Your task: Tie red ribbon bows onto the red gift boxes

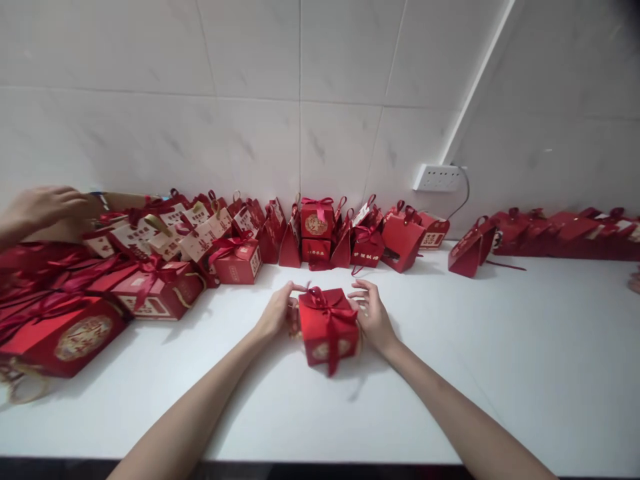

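Observation:
A red gift box [313, 328] tied with a dark red ribbon bow is in front of me, a gold emblem partly covered by the hanging ribbon end. My left hand [281, 312] holds its left side, with the index finger reaching along the top edge near the bow. On the opposite side, my right hand [374, 316] grips the box with curled fingers, some of them hidden behind it. The box looks slightly tilted and blurred, with a shadow below it on the white table [430, 413]; whether it touches the surface I cannot tell.
Larger ribboned boxes [65, 333] crowd the left, where another person's hand [43, 210] reaches in. Several small red boxes [401, 240] line the wall, with more boxes [565, 233] at the far right. A power strip [439, 178] is mounted on the wall.

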Demonstrator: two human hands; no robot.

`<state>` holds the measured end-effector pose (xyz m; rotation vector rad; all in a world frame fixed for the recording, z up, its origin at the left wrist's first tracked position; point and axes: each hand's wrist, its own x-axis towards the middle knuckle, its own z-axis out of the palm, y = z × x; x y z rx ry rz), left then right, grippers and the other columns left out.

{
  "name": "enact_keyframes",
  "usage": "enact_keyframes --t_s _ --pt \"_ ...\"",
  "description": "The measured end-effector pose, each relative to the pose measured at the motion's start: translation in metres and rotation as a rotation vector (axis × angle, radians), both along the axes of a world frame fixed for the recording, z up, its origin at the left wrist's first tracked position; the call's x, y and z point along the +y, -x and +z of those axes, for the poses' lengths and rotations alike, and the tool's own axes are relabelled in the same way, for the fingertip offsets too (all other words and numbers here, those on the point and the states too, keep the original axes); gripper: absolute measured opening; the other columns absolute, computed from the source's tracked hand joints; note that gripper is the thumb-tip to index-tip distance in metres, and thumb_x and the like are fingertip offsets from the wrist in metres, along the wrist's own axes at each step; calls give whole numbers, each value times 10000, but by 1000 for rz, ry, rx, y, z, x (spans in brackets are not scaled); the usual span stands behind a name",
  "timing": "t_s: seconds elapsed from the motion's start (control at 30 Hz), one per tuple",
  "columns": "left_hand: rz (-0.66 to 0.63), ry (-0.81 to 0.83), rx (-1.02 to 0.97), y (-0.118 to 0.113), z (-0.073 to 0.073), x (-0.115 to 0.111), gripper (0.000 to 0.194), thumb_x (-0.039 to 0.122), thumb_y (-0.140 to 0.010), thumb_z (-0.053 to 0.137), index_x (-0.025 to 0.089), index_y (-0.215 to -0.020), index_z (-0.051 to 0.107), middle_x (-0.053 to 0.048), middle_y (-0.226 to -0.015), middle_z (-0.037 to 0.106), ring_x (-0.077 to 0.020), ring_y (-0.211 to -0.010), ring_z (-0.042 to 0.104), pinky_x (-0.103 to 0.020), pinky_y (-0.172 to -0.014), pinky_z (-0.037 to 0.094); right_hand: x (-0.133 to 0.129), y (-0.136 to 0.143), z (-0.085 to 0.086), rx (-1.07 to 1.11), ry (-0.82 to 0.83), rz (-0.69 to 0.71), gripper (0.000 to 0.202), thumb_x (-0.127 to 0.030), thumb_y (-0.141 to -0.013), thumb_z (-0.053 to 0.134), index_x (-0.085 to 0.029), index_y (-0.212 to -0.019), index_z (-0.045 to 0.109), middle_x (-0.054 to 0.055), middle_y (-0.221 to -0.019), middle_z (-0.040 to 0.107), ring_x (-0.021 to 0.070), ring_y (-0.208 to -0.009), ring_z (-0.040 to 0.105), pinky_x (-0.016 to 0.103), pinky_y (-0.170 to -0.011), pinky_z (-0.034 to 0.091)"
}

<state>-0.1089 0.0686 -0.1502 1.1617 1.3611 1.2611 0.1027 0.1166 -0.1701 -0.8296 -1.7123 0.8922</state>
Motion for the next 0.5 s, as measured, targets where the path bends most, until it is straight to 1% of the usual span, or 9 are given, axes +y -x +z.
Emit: enact_keyframes --t_s 0.07,0.1,0.13,0.2,0.27,0.33,0.4,0.43,0.5 --pt "70 13 -23 0 0 2 525 627 -794 383 149 -884 580 57 -418 427 -140 -364 437 -250 -419 348 3 -2 2 27 71 -68 395 -526 -835 455 -221 -1084 428 121 -1137 505 226 -915 570 432 -829 461" --pt "104 -14 -9 0 0 2 508 625 -789 402 152 -857 575 60 -425 419 -136 -373 437 -246 -424 346 4 -4 2 47 98 -77 378 -532 -849 422 -222 -1064 445 112 -1123 513 223 -908 573 429 -835 456" --pt "128 -53 8 0 1 2 490 616 -785 425 152 -829 575 48 -459 450 -139 -415 467 -249 -453 368 4 -5 3 74 120 -72 371 -537 -867 382 -225 -1054 457 103 -1112 519 219 -904 575 425 -838 452" --pt "128 -129 27 -1 1 2 476 599 -790 444 149 -825 594 -6 -611 571 -167 -583 561 -269 -565 431 3 -9 3 141 134 -27 390 -553 -888 322 -234 -1060 467 88 -1094 521 213 -898 576 410 -833 451" --pt "52 -168 13 -1 0 -1 497 601 -808 423 151 -897 615 -65 -850 651 -209 -804 604 -299 -704 457 -1 -11 3 194 89 71 446 -600 -873 318 -241 -1096 461 85 -1101 514 218 -920 567 405 -845 447" --pt "-64 -170 -14 -1 -2 -3 535 619 -816 399 157 -981 613 -93 -1019 650 -239 -926 593 -328 -790 448 -6 -13 5 197 10 180 547 -677 -822 354 -245 -1147 439 90 -1127 504 236 -979 546 417 -893 429" --pt "-167 -156 -47 -1 -4 -5 567 640 -816 382 160 -1016 608 -105 -1068 645 -251 -937 592 -347 -819 438 -12 -14 8 140 -50 255 637 -719 -768 415 -247 -1195 406 102 -1180 482 261 -1059 512 437 -943 402" --pt "-203 -147 -70 -1 -5 -6 577 647 -817 371 163 -1024 606 -104 -1071 646 -250 -928 596 -352 -824 435 -14 -13 9 99 -64 281 654 -709 -759 450 -247 -1217 390 109 -1206 471 272 -1091 496 447 -957 392" --pt "-219 -146 -133 0 -5 -7 600 673 -809 351 173 -1021 606 -92 -1025 659 -237 -883 606 -346 -805 439 -17 -12 12 30 -46 327 619 -623 -792 501 -243 -1259 358 122 -1228 472 281 -1125 489 464 -969 383"
